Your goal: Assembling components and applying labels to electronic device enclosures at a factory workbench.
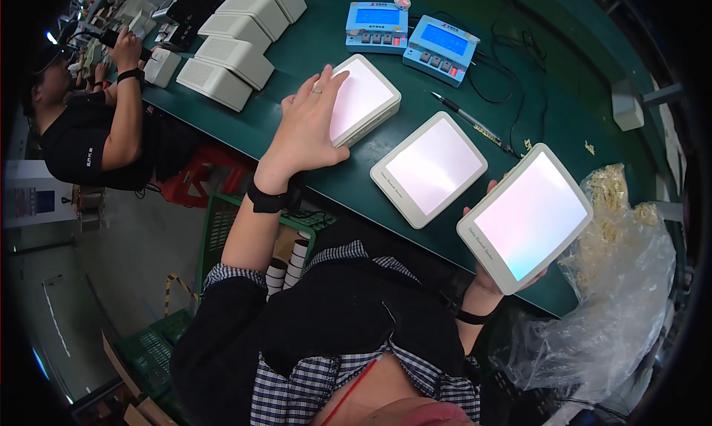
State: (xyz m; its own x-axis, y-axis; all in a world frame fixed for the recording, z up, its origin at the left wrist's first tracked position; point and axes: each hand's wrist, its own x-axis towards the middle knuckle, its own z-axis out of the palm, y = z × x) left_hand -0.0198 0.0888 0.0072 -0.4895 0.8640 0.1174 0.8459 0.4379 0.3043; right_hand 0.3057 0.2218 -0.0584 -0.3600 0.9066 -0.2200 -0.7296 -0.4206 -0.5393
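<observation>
Left hand (308,122) is on the left display unit (363,99) (cream frame, lit screen, looks thick enough to be two stacked) — fingers spread over its left side, fingertips reaching onto the screen, thumb well apart at the near edge; can't make out whether it's gripping or just resting. Right hand (485,279) is clamped on the right display unit (528,222): some fingertips show past the left edge, more of the hand at the near edge, rest hidden behind. That unit is tilted, screen glowing white to pale blue. Middle display unit (430,166) lies face up between them on the green tabletop (297,62), lit, neither hand touching it. Pen (460,113) just beyond it; two blue button boxes (440,49) farther back. Clear plastic bag (630,270) at far right — pale bits inside.
</observation>
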